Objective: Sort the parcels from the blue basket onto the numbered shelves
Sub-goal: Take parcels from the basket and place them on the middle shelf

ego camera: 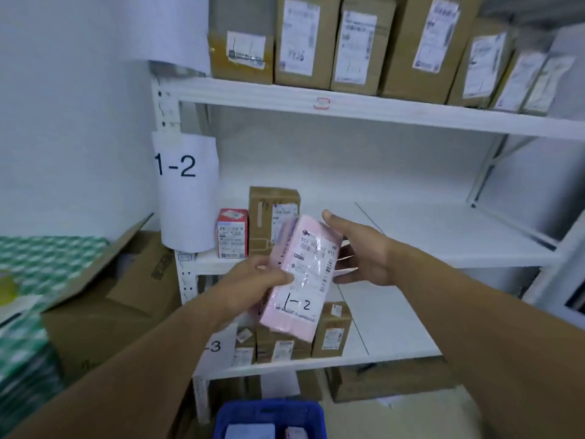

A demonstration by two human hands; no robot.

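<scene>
Head view: our left hand (253, 280) grips the flat pink plastic-wrapped parcel (300, 277), hand-marked 1-2, between both hands; our right hand (361, 253) rests spread-fingered against its right edge. Below our hands sits the blue plastic basket (269, 410).

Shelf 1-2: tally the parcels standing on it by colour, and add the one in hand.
Brown cardboard box: 1
Red and white box: 1
Pink parcel, gripped by the left hand: 1
Total: 3
</scene>
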